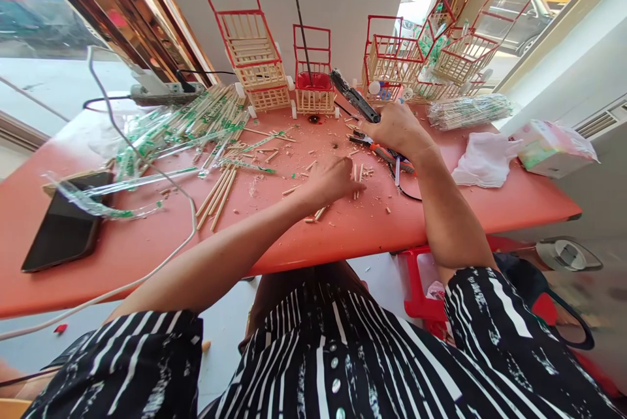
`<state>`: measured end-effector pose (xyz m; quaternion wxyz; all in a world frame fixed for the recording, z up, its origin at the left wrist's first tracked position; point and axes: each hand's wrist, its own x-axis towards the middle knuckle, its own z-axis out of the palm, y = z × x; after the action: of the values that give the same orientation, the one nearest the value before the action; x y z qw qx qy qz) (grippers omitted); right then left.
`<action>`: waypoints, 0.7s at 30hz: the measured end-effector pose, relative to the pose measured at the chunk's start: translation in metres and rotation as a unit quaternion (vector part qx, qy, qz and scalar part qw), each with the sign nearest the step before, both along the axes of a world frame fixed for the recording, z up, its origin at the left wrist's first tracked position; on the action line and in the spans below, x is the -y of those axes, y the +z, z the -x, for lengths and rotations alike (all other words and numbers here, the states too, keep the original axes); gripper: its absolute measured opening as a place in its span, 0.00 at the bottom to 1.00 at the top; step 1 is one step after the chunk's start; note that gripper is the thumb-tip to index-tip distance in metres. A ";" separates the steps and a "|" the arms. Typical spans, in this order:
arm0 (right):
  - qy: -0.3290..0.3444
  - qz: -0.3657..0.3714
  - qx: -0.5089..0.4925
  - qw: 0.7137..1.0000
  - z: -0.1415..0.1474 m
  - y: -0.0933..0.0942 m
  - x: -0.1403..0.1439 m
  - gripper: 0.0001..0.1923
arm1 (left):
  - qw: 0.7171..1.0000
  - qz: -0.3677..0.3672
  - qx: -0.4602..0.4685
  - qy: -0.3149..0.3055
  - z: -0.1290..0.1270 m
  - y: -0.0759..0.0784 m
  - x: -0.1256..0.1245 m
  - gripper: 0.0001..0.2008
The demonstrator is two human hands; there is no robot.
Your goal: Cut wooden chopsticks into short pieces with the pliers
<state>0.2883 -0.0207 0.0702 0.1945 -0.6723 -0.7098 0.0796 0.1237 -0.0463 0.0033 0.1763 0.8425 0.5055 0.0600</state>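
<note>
Short wooden sticks (pixel 359 174) lie cut and scattered near the middle of the red table (pixel 147 243), among chips and sawdust; the left hand (pixel 332 181) rests curled on the tabletop just beside them, fingertips closed on a small piece, though which one cannot be told; the right hand (pixel 399 128) is wrapped around a black glue gun (pixel 353 95), nozzle pointing up and away; orange-handled pliers (pixel 379 148) lie under that hand; wrapped chopsticks (pixel 196 122) are heaped to the left; stick-built carts (pixel 313 89) stand along the far edge; a dark phone (pixel 63 226) lies near the left corner.
</note>
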 end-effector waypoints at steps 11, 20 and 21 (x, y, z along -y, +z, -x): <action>0.029 -0.032 -0.013 0.999 -0.011 -0.012 -0.013 0.22 | 0.998 0.006 -0.062 -0.009 0.003 0.014 -0.004 0.20; -0.007 -0.010 0.019 1.000 -0.001 0.000 0.001 0.21 | 0.995 -0.026 -0.090 -0.041 0.004 0.009 -0.008 0.20; -0.009 -0.009 0.023 1.000 -0.001 0.001 0.001 0.22 | 0.995 -0.028 -0.090 -0.042 0.004 0.009 -0.009 0.20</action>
<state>0.2894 -0.0220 0.0710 0.1846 -0.6786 -0.7087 0.0565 0.1195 -0.0372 0.0118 0.1090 0.8695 0.4817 -0.0091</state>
